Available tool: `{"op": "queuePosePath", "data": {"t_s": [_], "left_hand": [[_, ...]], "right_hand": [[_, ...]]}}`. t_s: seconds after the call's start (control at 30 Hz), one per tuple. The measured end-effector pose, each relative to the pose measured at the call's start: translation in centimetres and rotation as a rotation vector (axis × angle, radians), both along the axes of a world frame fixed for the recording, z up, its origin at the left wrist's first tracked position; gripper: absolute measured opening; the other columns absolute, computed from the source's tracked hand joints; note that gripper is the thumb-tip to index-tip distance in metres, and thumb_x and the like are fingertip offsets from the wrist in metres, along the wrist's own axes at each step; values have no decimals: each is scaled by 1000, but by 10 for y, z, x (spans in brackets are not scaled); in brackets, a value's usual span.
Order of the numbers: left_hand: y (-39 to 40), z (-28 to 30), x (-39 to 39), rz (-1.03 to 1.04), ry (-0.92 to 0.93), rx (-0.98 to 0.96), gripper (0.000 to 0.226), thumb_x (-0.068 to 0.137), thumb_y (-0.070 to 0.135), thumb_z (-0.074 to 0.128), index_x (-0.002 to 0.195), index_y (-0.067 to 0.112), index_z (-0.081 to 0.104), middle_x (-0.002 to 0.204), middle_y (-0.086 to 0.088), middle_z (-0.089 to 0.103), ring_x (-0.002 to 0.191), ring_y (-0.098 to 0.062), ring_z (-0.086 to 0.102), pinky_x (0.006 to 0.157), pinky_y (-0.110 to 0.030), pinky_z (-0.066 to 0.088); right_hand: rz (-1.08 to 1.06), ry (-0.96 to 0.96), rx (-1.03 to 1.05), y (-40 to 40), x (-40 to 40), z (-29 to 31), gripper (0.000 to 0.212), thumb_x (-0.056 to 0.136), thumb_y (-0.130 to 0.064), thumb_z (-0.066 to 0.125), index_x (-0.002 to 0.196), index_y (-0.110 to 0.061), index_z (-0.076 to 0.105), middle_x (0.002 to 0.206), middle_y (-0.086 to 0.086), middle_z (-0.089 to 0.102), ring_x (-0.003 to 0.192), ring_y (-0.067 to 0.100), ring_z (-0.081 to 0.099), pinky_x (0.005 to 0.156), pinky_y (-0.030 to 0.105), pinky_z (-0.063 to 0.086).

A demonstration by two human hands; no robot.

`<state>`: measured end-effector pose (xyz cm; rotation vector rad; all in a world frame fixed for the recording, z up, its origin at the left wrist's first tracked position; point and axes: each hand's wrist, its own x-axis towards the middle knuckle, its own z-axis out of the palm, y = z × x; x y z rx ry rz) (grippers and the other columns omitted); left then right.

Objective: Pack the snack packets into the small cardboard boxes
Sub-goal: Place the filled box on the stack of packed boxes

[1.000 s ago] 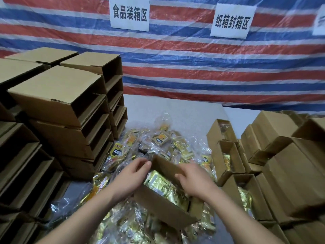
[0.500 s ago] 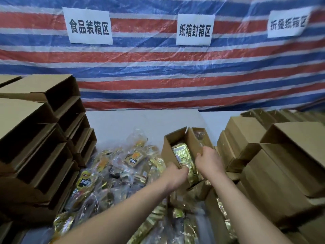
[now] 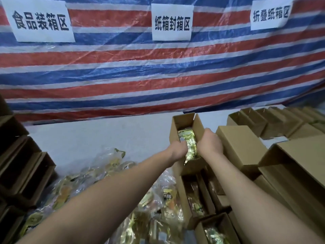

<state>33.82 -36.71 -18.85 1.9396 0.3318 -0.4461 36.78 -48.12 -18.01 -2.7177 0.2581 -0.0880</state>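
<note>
Both hands grip one small open-topped cardboard box [image 3: 186,131] at its long sides, the left hand [image 3: 177,150] curled over the left wall with fingertips among the gold snack packets [image 3: 189,143] inside, the right hand [image 3: 209,144] wrapped round the right wall. The filled box is held out ahead of the worker, its long axis running away from the body toward the striped tarpaulin [image 3: 158,71], and it sits above the far end of a row of packed boxes [image 3: 198,205] lined up below the forearms. The nearest open room lies just beyond and left of the box, on the pale tabletop [image 3: 98,136]; to its right, closed cartons [image 3: 241,145] stand almost touching the right hand (little slack there for knuckles). Setting it down looks to call for a short lowering at the head of the row, both arms equally near. Loose packets [image 3: 109,175] are heaped to the left, well clear, beside stacked empty cartons [image 3: 22,169]. Paper signs [image 3: 42,20] hang on the tarpaulin.
</note>
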Motion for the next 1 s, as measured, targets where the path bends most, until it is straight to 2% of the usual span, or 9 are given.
{"op": "queuePosePath", "data": {"t_s": [0.33,0.43,0.53,0.6,0.63,0.73,0.8,0.87,1.0], "left_hand": [[-19,-17,66,-77,35,-30,52,105,29,26,148,3,36,154,-20,36,138,-34,41,105,-40,40],[-20,-20,76,-98,33,-49,47,102,24,29,141,0,42,137,-23,53,104,-27,60,79,-30,44],[-20,-19,80,-90,41,-36,35,102,19,25,120,12,54,85,-8,55,69,-18,49,62,-26,36],[-20,-19,84,-69,36,-45,44,104,21,20,133,3,49,120,-17,61,109,-28,60,90,-35,48],[-19,-18,83,-59,36,-21,49,105,23,19,141,-1,42,143,-21,49,132,-33,48,107,-40,40],[-15,-16,80,-48,15,33,48,105,19,19,142,-3,41,151,-22,39,141,-32,36,111,-39,34],[-11,-20,80,-56,35,13,44,105,18,20,137,1,46,140,-20,51,131,-29,48,96,-34,41],[-4,-21,80,-55,64,4,36,103,19,22,120,8,52,100,-12,58,91,-22,54,76,-29,40],[0,-15,76,-12,96,13,29,101,17,23,75,16,36,68,-5,30,59,-15,23,56,-28,20]], "right_hand": [[36,-81,-78,-18,64,-23,32,90,3,54,121,-4,51,121,18,58,108,38,59,81,39,48],[66,-99,-108,-17,74,-24,32,90,5,52,122,-3,50,119,19,58,109,38,59,82,39,48],[82,-93,-109,-17,82,-25,31,90,5,52,121,-2,53,118,19,58,106,38,59,80,38,45],[87,-106,-104,-16,84,-25,31,90,5,53,120,-2,53,117,19,57,105,38,59,79,38,45],[92,-102,-105,-14,85,-26,31,90,5,53,120,-2,53,117,18,57,105,38,59,79,38,45],[109,-60,-98,-9,85,-31,32,90,6,52,121,-1,53,118,19,56,107,39,58,78,37,43],[123,-45,-98,-6,86,-33,34,90,6,53,122,-2,53,117,18,56,106,38,58,77,36,42],[142,-37,-100,0,87,-32,36,89,5,55,124,-3,53,117,18,56,105,37,58,76,36,42],[137,-43,-121,4,88,-30,33,89,5,55,121,-3,56,114,16,57,102,35,59,71,34,41]]}}
